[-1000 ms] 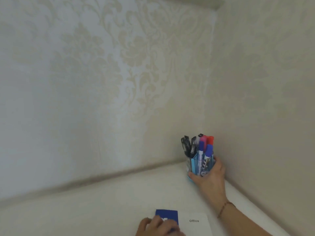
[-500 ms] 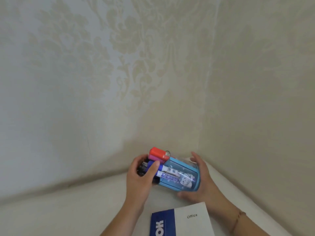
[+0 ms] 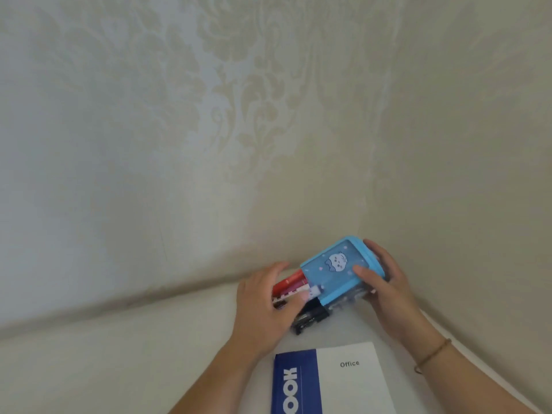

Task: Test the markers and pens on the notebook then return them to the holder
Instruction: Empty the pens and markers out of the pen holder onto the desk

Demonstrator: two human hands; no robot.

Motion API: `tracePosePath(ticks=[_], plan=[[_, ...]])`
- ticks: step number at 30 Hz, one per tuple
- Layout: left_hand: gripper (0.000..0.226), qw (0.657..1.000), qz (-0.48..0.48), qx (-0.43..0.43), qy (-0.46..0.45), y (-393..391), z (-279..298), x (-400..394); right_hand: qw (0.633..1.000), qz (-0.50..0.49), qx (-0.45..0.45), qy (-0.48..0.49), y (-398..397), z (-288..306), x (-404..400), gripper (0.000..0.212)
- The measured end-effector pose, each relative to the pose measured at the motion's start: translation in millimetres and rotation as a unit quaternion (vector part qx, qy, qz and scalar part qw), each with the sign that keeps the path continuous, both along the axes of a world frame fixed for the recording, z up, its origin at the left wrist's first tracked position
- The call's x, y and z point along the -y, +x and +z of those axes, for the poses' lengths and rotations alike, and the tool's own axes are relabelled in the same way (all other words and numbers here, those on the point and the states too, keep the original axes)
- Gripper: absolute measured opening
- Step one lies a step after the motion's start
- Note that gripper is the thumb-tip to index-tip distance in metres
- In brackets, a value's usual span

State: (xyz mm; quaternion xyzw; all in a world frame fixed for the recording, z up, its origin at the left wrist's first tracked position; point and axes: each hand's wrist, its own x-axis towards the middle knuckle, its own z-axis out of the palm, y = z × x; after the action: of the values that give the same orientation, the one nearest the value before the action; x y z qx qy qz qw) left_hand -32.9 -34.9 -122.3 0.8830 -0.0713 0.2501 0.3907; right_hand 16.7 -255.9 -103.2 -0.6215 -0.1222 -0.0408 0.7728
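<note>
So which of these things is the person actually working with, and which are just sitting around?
In use:
- blue holder, tipped on its side, gripped by the right hand
- markers and pens sliding out under the left hand
- notebook, closed

Just there:
- white table
- patterned wall
- wrist bracelet

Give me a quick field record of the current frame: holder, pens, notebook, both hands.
holder: blue plastic pen holder with cat print, tipped on its side, mouth toward the left
pens: red-capped marker and black pens sliding out of the mouth
notebook: closed blue-and-white notebook marked Office, lying nearer the person than the holder
left hand: over the pen ends at the mouth
right hand: grips the holder's base
surface: white table
</note>
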Motion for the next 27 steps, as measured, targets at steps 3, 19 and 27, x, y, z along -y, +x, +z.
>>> tracePosePath(ticks=[3, 19, 27], plan=[[0.083, 0.993, -0.038, -0.032, 0.105, -7, 3, 5, 0.995, -0.083, 0.046, -0.017, -3, 15, -13, 0.05], [0.092, 0.981, 0.007, -0.046, 0.19, -5, -2, 0, 0.969, -0.217, 0.117, -0.026, 11, 70, -3, 0.046], [0.083, 0.974, -0.026, -0.04, 0.219, -8, 4, 4, 0.957, -0.265, 0.12, -0.008, 10, 77, 16, 0.047]])
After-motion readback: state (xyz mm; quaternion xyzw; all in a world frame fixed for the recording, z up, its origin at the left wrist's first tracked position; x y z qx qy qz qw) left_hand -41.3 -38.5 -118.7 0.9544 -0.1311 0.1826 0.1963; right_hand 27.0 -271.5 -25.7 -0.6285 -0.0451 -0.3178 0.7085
